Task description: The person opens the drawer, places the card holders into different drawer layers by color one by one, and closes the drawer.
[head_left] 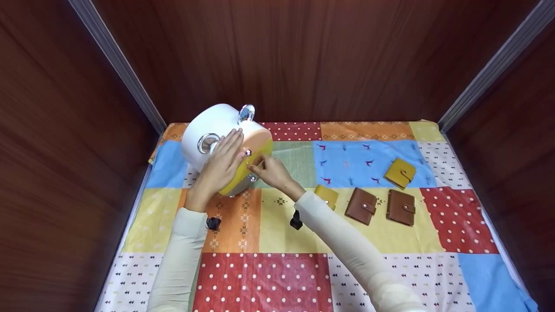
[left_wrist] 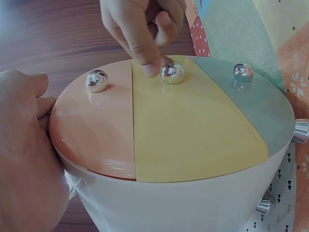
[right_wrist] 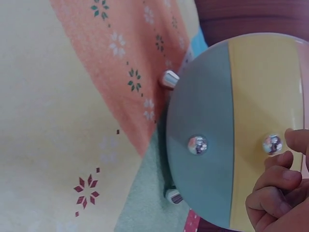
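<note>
A white rounded container (head_left: 213, 119) lies tipped so its face, split into an orange panel (left_wrist: 104, 125), a yellow panel (left_wrist: 193, 130) and a green panel (left_wrist: 241, 96), points toward me and right. Each panel bears a silver ball knob. My left hand (head_left: 223, 162) rests with extended fingers along the container's side by the orange panel. My right hand (head_left: 271, 171) hovers at the yellow panel, its thumb and fingertips spread near the yellow panel's knob (right_wrist: 273, 144). No pinch on that knob shows. In the head view the fingers cover it.
Silver feet and a ring handle (head_left: 209, 143) stick out of the container. To the right lie a yellow card wallet (head_left: 399, 173), another yellow wallet (head_left: 327, 196) partly behind my right sleeve, and two brown wallets (head_left: 361, 206). Below is a patchwork cloth (head_left: 264, 281); dark wood panels (head_left: 286, 60) enclose the table.
</note>
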`<action>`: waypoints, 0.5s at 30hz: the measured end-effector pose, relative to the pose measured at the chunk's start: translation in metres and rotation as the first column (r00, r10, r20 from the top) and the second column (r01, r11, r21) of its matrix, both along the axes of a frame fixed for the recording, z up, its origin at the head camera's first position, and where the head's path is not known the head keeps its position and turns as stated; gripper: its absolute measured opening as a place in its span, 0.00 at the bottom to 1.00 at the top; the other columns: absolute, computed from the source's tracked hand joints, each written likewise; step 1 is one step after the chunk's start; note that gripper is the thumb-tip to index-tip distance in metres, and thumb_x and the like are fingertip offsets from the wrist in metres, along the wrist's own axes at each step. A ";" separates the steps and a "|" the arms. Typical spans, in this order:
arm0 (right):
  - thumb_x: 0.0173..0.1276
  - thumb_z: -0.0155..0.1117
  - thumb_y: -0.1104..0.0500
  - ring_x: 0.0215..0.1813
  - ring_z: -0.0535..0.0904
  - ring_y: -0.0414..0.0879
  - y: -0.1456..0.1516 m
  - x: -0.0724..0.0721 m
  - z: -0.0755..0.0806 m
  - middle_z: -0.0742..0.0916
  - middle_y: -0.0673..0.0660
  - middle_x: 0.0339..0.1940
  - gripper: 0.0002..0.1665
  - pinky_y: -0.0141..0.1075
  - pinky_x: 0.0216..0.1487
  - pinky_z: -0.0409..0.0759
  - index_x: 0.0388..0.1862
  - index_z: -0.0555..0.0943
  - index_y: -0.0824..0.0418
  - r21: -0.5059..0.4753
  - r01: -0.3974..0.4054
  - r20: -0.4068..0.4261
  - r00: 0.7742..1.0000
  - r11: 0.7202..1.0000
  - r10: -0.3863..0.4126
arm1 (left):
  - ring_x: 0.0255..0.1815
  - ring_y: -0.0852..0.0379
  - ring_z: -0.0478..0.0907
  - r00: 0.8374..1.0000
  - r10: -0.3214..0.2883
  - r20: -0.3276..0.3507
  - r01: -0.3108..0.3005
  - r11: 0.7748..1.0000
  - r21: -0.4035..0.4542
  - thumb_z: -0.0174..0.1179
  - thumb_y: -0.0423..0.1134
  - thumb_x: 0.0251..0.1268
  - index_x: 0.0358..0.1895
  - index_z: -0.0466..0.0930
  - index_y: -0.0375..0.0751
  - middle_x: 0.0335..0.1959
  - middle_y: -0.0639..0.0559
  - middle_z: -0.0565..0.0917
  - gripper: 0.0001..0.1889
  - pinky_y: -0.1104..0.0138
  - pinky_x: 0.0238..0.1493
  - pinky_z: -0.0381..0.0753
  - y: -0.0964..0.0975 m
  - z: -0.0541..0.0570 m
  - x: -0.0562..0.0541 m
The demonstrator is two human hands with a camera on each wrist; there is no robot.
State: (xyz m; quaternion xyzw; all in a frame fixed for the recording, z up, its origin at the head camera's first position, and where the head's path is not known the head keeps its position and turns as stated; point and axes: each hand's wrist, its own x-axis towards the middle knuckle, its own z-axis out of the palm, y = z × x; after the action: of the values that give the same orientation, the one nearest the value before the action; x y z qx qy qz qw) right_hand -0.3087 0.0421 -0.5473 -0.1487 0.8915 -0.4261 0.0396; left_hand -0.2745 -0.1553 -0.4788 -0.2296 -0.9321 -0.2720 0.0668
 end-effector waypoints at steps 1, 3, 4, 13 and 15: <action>0.79 0.66 0.46 0.29 0.76 0.40 0.000 0.000 -0.001 0.87 0.55 0.32 0.19 0.31 0.29 0.72 0.48 0.83 0.61 0.005 -0.001 0.003 1.000 1.000 0.001 | 0.91 0.51 0.44 1.000 -0.001 -0.001 0.001 1.000 -0.002 0.40 0.49 0.91 0.87 0.51 0.45 0.90 0.53 0.51 0.31 0.55 0.92 0.37 0.000 0.000 0.000; 0.79 0.65 0.45 0.29 0.76 0.40 0.001 0.000 -0.003 0.87 0.57 0.34 0.19 0.32 0.29 0.72 0.48 0.83 0.61 0.013 -0.006 0.010 1.000 1.000 0.006 | 0.91 0.51 0.44 1.000 -0.002 -0.006 0.002 1.000 0.000 0.40 0.49 0.91 0.87 0.51 0.45 0.90 0.53 0.51 0.31 0.55 0.92 0.38 0.000 0.000 0.000; 0.80 0.65 0.44 0.29 0.76 0.41 0.001 0.000 -0.004 0.87 0.57 0.34 0.20 0.32 0.29 0.72 0.48 0.82 0.61 0.017 -0.008 0.013 1.000 1.000 0.008 | 0.91 0.51 0.44 1.000 -0.002 -0.009 0.002 1.000 0.001 0.40 0.49 0.91 0.87 0.51 0.44 0.90 0.52 0.51 0.31 0.55 0.92 0.38 0.000 0.000 0.000; 0.81 0.62 0.43 0.31 0.75 0.41 0.002 -0.001 -0.009 0.86 0.54 0.34 0.20 0.32 0.29 0.72 0.48 0.81 0.59 0.021 -0.040 0.036 0.999 0.999 0.040 | 0.91 0.49 0.46 1.000 -0.006 -0.021 0.006 1.000 0.004 0.41 0.49 0.90 0.87 0.52 0.43 0.89 0.50 0.53 0.31 0.54 0.92 0.39 0.000 -0.001 -0.001; 0.81 0.62 0.43 0.31 0.75 0.41 0.001 -0.001 -0.010 0.86 0.55 0.35 0.20 0.32 0.29 0.72 0.48 0.81 0.60 0.017 -0.052 0.039 0.998 0.998 0.051 | 0.91 0.49 0.46 1.000 -0.005 -0.019 0.005 1.000 0.001 0.41 0.49 0.90 0.87 0.52 0.43 0.89 0.51 0.53 0.31 0.54 0.92 0.39 0.000 -0.002 -0.001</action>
State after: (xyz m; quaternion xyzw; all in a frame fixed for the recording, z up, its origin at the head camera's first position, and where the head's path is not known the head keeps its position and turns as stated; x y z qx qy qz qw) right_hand -0.3100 0.0432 -0.5577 -0.1633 0.8902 -0.4197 0.0690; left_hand -0.2755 -0.1556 -0.4806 -0.2345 -0.9307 -0.2703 0.0751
